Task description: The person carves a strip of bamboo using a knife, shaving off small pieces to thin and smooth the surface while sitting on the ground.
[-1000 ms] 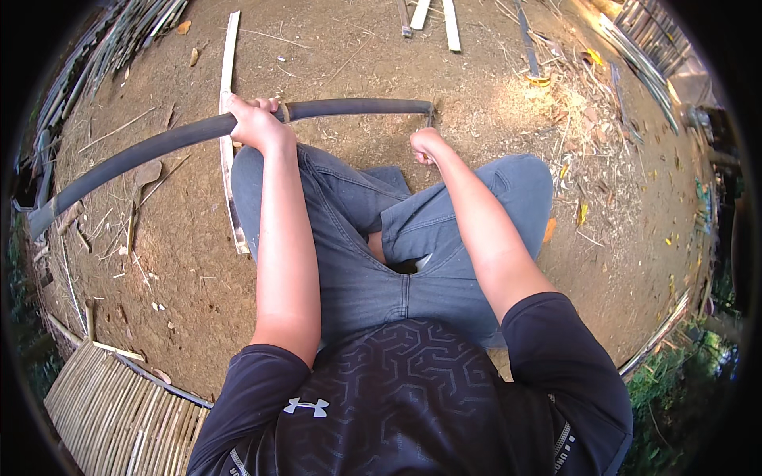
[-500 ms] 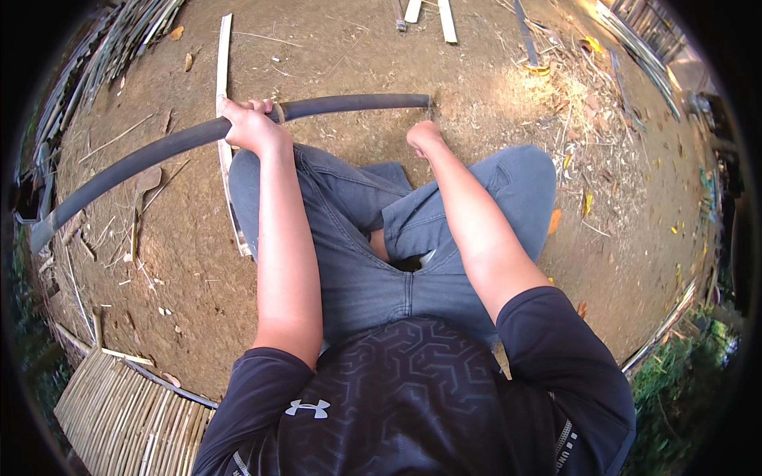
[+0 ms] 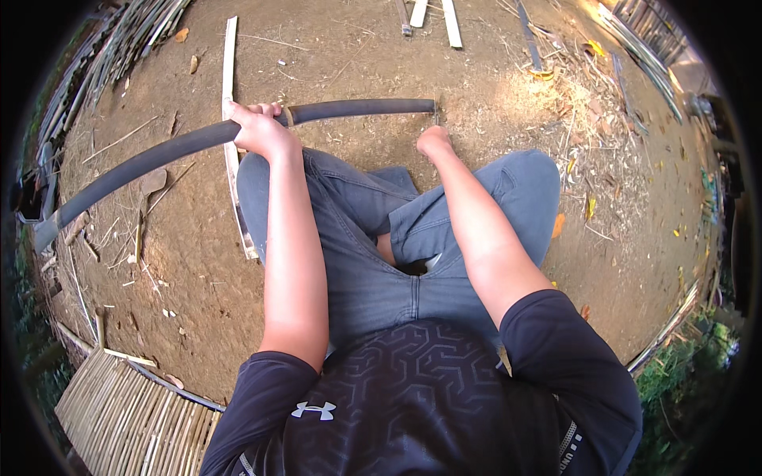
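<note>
Left hand grasps dark pole near its middle; pole spans from near the ground's left edge past its centre. Right hand beside pole's right end; fingers hidden, grip cannot be told. Pale strip beneath pole.

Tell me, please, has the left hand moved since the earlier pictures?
No, not noticeably: against the long pale strip beneath, the left hand stays in the same place, holding the dark curved pole.

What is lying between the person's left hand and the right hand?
In the head view, mostly brown ground lies between the left hand and the right hand; just beyond it runs the dark curved pole's right part, with a tan ring.
</note>
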